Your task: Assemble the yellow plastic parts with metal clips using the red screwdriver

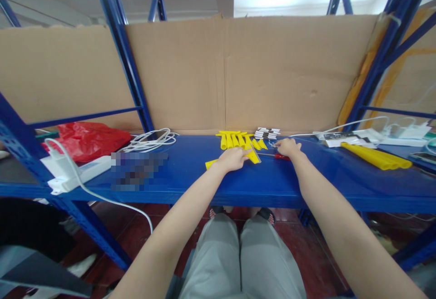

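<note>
As my left hand (231, 159) touches a yellow piece (254, 157), my right hand (289, 148) reaches small parts (272, 144); can't tell either grip's closure; probably needs pinching.

The bench (190, 176) is smooth blue painted metal with a soft sheen, like the post (119, 40) at ten o'clock. At twelve, the cardboard (177, 76) is matt and creased. Near the centre, the yellow pieces (229, 141) look like smooth plastic; just past three, the screwdriver (282, 157) has a glossy red plastic handle. At nine, the bag (88, 138) is thin, crinkled plastic. Toward eight, the strip (97, 168) is smooth white plastic. At six, the trousers (218, 253) are soft, matt cloth.
</note>
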{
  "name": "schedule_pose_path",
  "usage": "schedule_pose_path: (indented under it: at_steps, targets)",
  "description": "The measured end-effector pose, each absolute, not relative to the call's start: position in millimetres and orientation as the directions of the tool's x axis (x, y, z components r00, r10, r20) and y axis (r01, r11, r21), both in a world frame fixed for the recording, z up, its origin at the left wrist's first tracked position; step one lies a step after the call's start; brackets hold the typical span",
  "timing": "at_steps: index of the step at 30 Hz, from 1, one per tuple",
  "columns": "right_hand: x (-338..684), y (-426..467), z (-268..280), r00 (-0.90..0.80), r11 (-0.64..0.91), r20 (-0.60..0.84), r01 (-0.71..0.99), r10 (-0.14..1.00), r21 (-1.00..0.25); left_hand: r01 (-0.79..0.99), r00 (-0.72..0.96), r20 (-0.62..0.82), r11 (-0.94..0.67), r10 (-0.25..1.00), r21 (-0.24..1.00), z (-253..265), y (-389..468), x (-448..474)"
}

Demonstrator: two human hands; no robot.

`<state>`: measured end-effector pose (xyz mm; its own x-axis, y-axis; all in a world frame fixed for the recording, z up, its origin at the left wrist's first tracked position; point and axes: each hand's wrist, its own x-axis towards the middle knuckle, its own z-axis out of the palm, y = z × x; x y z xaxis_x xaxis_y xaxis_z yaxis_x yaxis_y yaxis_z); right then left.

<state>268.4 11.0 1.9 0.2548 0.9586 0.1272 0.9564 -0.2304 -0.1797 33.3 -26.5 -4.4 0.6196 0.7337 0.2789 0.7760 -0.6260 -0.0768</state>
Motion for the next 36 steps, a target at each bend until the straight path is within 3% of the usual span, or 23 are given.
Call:
schedule_pose_path:
  at_steps: [20,36]
  targets:
    - [269,19,2,0.205,-0.191,0.156,0.976,0.966,-0.101,0.766,0.626,0.307,-0.639,0.717,-0.07,-6,-27,34]
    - [282,40,-13,0.239,-0.219,0.129,0.964,0.962,-0.152,0.776,0.578,0.435,-0.63,0.69,-0.032,-6,-24,33]
